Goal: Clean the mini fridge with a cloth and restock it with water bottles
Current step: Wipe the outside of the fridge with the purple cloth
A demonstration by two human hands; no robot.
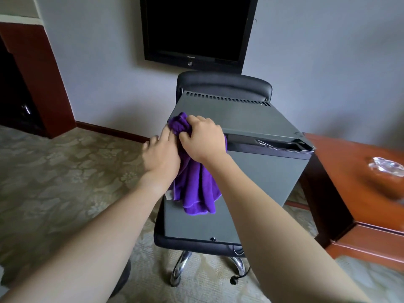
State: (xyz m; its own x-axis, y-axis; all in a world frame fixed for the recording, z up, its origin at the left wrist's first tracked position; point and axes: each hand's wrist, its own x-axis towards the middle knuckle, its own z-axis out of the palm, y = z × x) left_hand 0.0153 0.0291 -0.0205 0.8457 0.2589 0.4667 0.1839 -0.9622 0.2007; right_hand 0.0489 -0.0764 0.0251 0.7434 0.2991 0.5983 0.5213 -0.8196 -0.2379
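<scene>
Gripping purple cloth (196, 184) w/ right hand (202, 139) atop fridge (262, 171).

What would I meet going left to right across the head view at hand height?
Carpet → left hand → purple cloth → right hand → fridge → wooden table → crumpled clear plastic.

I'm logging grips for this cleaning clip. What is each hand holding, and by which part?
The right hand grips the purple cloth by its bunched upper end at the fridge top's corner. The left hand touches the cloth alongside, fingers straight.
</scene>
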